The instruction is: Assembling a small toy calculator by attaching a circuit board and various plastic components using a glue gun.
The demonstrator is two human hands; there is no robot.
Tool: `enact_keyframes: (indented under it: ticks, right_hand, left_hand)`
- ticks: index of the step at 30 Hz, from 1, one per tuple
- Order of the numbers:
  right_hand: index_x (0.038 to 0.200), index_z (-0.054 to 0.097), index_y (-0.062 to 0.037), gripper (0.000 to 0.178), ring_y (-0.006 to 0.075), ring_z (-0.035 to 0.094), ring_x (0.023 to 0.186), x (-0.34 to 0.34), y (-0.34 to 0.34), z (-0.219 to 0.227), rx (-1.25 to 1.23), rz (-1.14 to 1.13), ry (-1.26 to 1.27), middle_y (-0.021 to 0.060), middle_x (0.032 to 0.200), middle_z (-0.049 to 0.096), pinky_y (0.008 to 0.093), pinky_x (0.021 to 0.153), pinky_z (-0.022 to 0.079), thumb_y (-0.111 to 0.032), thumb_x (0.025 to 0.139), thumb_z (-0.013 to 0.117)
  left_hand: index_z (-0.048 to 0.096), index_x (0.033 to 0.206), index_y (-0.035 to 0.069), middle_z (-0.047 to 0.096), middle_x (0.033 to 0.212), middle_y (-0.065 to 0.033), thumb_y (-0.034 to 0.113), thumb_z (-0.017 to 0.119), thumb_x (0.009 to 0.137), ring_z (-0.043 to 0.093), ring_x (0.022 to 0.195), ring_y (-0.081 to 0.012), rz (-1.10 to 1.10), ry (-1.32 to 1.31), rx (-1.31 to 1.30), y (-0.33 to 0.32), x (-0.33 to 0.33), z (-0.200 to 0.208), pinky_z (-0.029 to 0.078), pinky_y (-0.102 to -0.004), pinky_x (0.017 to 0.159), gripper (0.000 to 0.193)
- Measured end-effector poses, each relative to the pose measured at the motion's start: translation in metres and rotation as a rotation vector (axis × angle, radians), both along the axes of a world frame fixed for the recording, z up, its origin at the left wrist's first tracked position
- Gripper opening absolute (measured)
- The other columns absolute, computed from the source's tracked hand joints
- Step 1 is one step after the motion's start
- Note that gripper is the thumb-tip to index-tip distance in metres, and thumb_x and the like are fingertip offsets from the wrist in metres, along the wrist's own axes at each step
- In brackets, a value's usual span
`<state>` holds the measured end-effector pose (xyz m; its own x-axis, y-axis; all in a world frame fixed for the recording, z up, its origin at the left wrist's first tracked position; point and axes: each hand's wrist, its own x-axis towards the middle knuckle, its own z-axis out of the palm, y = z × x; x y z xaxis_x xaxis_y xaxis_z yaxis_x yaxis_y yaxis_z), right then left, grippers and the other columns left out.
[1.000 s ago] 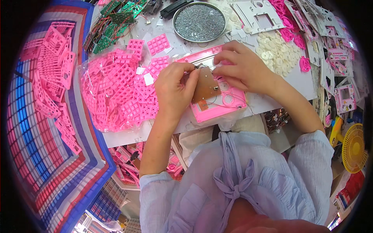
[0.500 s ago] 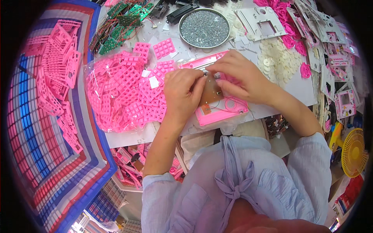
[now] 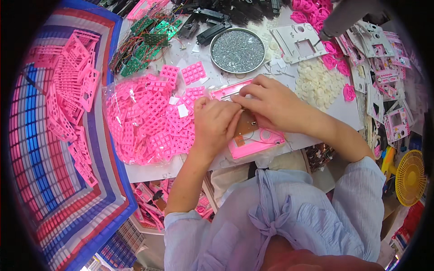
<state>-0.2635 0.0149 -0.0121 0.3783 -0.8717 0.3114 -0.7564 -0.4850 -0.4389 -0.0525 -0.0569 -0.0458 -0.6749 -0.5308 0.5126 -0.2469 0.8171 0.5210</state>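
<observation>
Both hands meet over a pink plastic casing (image 3: pixel 238 151), which lies on the white table in front of me. Inside it sits a brown circuit board (image 3: pixel 246 128) with thin wires, partly covered by my fingers. My left hand (image 3: pixel 213 121) is closed, thumb and fingers pinched together at the board's upper left. My right hand (image 3: pixel 271 101) bends over the board's far end, its thumb and fingertips closed beside the left fingertips. Whatever small part lies between the fingers is hidden.
A clear bag of pink button pads (image 3: pixel 147 119) spreads at the left. Behind the casing stands a round tray of small screws (image 3: pixel 238 49). White discs (image 3: pixel 318 83) are piled at the right. A grey cylindrical tool (image 3: pixel 348 20) with a thin tip hangs at upper right.
The fingertips have drawn closer together, and the right hand has lowered over the board. The whole view has shifted slightly. The grey tool has come into sight at upper right.
</observation>
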Motion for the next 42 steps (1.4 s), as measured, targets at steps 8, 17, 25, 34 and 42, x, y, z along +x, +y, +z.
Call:
enact_keyframes:
  ticks: [8,17,25,34,42]
  right_hand:
    - [0.131,0.061,-0.0021,0.058,0.0350,0.055,0.101,-0.004,0.005,0.001,0.127,0.012,-0.247,0.0150,0.113,0.062,0.0421,0.090,0.047,0.001,0.073,0.063]
    - [0.113,0.065,-0.0053,0.035,0.0261,0.062,0.095,-0.026,-0.108,-0.022,-0.359,-0.196,0.024,0.0065,0.098,0.067,0.0389,0.081,0.053,-0.002,0.078,0.064]
    - [0.094,0.064,-0.0045,0.028,0.0308,0.061,0.090,-0.048,-0.208,-0.047,-0.306,-0.078,0.439,0.0120,0.088,0.066,0.0395,0.074,0.053,-0.023,0.075,0.074]
    - [0.122,0.059,-0.0052,0.037,0.0217,0.066,0.097,-0.044,-0.111,-0.016,-0.098,-0.399,-0.452,0.0099,0.106,0.068,0.0333,0.080,0.055,-0.012,0.087,0.069]
    - [0.154,0.030,-0.0056,0.077,0.0219,0.072,0.072,0.018,0.033,0.004,0.716,-0.367,-1.098,0.0152,0.098,0.069,0.0323,0.062,0.059,-0.006,0.089,0.072]
  left_hand:
    - [0.067,0.087,0.008,0.068,0.081,-0.0036,0.007,0.074,0.084,0.062,0.073,-0.0207,0.081,0.044,0.131,0.000,0.003,0.000,0.037,-0.0364,0.078,0.007]
    - [0.070,0.092,0.007,0.072,0.087,-0.0044,0.007,0.073,0.086,0.065,0.078,-0.0206,0.080,0.034,0.099,0.003,0.006,0.002,0.038,-0.0361,0.080,0.007]
    - [0.069,0.090,0.008,0.071,0.082,-0.0039,0.008,0.073,0.084,0.064,0.074,-0.0210,0.170,0.060,0.122,0.006,0.006,-0.001,0.038,-0.0372,0.080,0.007]
    - [0.070,0.092,0.009,0.069,0.079,-0.0048,0.010,0.073,0.085,0.064,0.072,-0.0216,0.254,0.113,0.115,0.008,0.016,-0.013,0.039,-0.0371,0.079,0.007]
    - [0.072,0.092,0.008,0.068,0.077,-0.0042,0.010,0.074,0.085,0.058,0.065,-0.0188,0.255,0.142,0.203,0.012,0.017,-0.012,0.040,-0.0346,0.074,0.007]
